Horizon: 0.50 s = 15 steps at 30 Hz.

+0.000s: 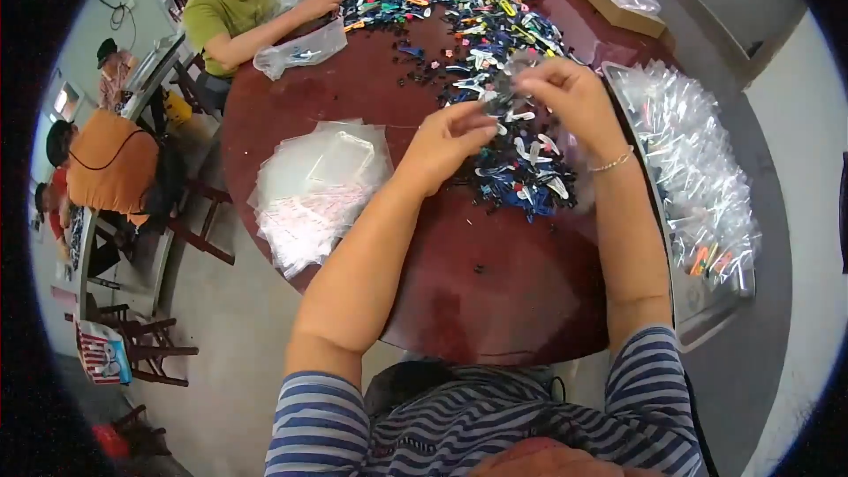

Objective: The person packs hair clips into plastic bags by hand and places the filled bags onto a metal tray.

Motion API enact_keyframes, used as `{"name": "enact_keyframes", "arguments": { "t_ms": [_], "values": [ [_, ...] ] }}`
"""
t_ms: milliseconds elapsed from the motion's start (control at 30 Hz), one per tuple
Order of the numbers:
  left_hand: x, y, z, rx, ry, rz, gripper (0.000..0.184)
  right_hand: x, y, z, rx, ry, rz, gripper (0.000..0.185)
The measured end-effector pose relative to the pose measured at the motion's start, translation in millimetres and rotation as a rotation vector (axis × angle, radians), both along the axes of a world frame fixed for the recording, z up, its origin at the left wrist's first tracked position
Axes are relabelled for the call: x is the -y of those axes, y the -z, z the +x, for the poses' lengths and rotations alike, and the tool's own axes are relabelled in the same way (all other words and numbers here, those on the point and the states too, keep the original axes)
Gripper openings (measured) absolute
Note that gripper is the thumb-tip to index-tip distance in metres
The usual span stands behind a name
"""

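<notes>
Past an orange cover and a wooden stool on the pale floor, a person in green sits at the glossy, dark red round table, which bears fanned clear bags. The left hand curls its thumb and forefinger over the heap of clips; the right hand nearly closes its own by a blurred, see-through thing — neither one's hold can be told — with a tray of plastic packets and a white wall beyond.
</notes>
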State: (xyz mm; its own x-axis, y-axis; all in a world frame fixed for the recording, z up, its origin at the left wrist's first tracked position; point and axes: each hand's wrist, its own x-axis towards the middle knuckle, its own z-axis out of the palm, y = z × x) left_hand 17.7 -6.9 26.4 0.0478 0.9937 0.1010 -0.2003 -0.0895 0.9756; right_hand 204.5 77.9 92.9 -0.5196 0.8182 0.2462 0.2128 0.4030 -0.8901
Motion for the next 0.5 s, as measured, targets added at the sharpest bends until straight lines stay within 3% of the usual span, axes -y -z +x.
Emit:
{"name": "enact_keyframes", "arguments": {
  "t_ms": [67, 133, 500],
  "values": [
    [-9, 13, -6, -0.051, -0.110, 0.003, 0.037, -18, 8, 17, -0.220, -0.010, -0.045, 0.008],
    [-11, 16, -9, -0.047, -0.156, -0.015, 0.033, -15, -2, 39, -0.275, 0.048, -0.071, 0.009],
    [-7, 21, -2, -0.337, -0.075, 0.107, 0.030, 47, -11, 196, 0.079, 0.663, -0.035, 0.017]
  ]
}}
